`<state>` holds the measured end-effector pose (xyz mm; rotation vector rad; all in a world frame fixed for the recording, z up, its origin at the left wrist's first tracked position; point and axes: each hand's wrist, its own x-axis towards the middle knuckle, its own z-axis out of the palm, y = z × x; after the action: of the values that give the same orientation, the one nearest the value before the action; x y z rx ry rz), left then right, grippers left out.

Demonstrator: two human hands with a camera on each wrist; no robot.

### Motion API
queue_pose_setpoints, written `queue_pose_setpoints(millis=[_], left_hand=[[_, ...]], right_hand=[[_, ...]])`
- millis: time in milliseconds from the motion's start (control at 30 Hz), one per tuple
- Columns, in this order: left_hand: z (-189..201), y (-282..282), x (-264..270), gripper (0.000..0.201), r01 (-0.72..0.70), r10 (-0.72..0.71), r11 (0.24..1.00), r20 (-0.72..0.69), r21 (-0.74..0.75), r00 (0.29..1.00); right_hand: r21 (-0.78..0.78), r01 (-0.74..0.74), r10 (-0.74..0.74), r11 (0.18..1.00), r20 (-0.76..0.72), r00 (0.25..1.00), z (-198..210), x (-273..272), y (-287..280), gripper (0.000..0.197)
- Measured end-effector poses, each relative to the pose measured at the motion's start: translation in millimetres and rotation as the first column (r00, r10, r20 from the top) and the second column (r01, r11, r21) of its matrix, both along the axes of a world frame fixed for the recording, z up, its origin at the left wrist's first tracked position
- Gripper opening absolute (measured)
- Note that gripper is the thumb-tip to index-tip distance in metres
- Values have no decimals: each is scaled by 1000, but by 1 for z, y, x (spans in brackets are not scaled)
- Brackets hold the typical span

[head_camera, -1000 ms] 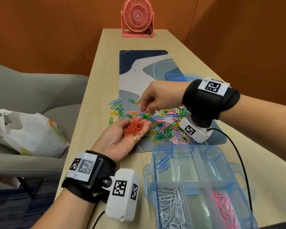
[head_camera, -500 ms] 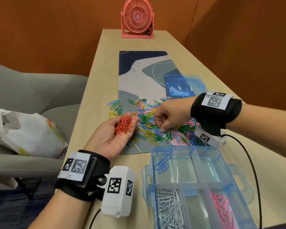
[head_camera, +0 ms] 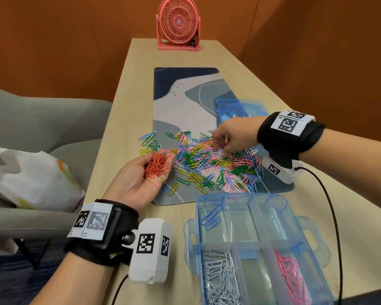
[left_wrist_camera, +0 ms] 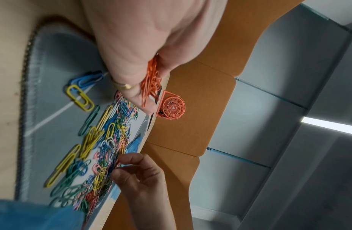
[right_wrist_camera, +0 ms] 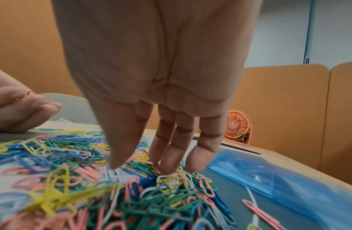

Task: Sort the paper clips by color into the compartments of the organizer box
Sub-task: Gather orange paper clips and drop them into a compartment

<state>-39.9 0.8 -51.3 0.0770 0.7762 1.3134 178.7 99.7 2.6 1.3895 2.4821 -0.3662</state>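
Since a moment ago the right hand [head_camera: 233, 137] has shifted rightward across the mixed paper clips [head_camera: 211, 166] on the surface, its grip loose and empty with fingertips [right_wrist_camera: 169, 165] probing for more, while the left hand [head_camera: 145, 179] cups orange clips [head_camera: 157, 165] (organizer box [head_camera: 295, 219] awaiting them).

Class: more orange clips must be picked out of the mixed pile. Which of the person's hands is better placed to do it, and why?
The right hand. Its fingertips already touch the mixed pile and hold nothing, while the left hand lies palm up, cupping the orange clips.
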Motion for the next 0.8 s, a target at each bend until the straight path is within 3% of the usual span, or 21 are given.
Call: queue_pose_setpoints(millis=[267, 433, 500, 600, 800], left_hand=[[-2, 0, 1, 28, 7, -8, 1000, -21, -11, 1000], [-1, 0, 2, 29, 7, -8, 1000, -19, -6, 1000], [-1, 1, 3, 29, 3, -3, 1000, -10, -8, 1000], [-1, 1, 3, 28, 5, -5, 1000, -3, -10, 1000], [-2, 1, 2, 30, 7, -7, 1000, -14, -12, 1000]], right_hand=[[-62, 11, -6, 998, 81, 997, 0, 9, -7, 20], [33, -4, 3, 999, 43, 999, 3, 8, -1, 9], [49, -41, 43, 998, -36, 998, 3, 1, -2, 22], [-25, -140, 140, 990, -22, 990, 1, -10, -9, 36], [-35, -115, 117, 993, 67, 991, 0, 0, -6, 21]])
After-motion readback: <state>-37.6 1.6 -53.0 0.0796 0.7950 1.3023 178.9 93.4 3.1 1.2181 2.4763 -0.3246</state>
